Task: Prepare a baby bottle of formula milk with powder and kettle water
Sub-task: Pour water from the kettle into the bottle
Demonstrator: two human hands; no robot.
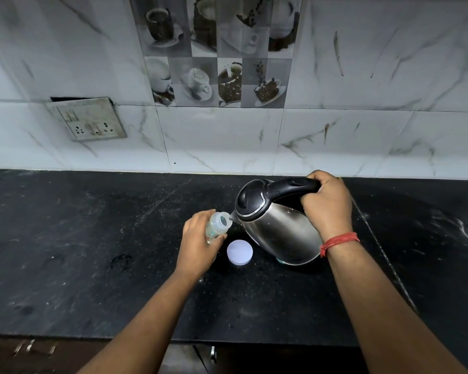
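A black stone countertop (92, 252) runs under a marbled tile wall (376, 76) with a switch socket plate (88, 120). On it a steel electric kettle (277, 228) is tipped leftward, its spout touching the mouth of a clear baby bottle (218, 224). The right hand (327, 203), red thread (338, 242) round its wrist, grips the kettle's black handle. The left hand (199, 241) wraps the tilted bottle, just beside the kettle. A white round cap (240, 252) lies flat on the counter, below the spout.
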